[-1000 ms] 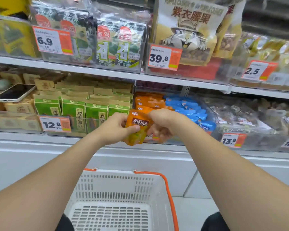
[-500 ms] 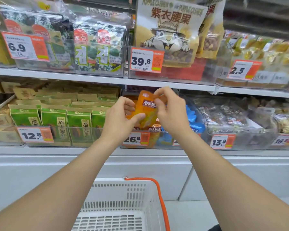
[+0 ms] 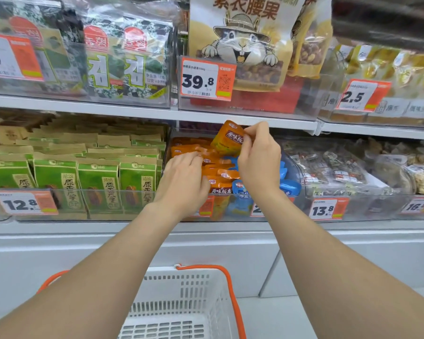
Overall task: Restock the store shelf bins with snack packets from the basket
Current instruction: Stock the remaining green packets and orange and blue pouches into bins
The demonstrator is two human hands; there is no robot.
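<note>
The right hand [image 3: 258, 160] pinched one orange snack packet [image 3: 227, 140] between thumb and curled fingertips, holding it tilted above the back of the clear bin [image 3: 296, 182], just under the edge of the upper shelf [image 3: 132, 113]. The left hand [image 3: 184, 182] lay lower and to the left, its fingers stretched fairly flat over the stacked orange packets [image 3: 220, 174] in the bin – touching them, with no packet plainly gripped. Blue packets [image 3: 289, 187] filled the right part of the same bin, partly behind the right wrist.

Just left of that bin stood rows of green packets [image 3: 96, 182] behind a tag reading 12.8 [image 3: 26, 204]. On the shelf above sat seaweed packs [image 3: 123, 62] and a large cashew bag [image 3: 245, 40] with a rabbit drawing, tagged 39.8 [image 3: 207, 79].

Below, between the two forearms, the white basket [image 3: 196, 289] with orange handles showed only its slotted bottom – no packets could be seen in the part in view.
</note>
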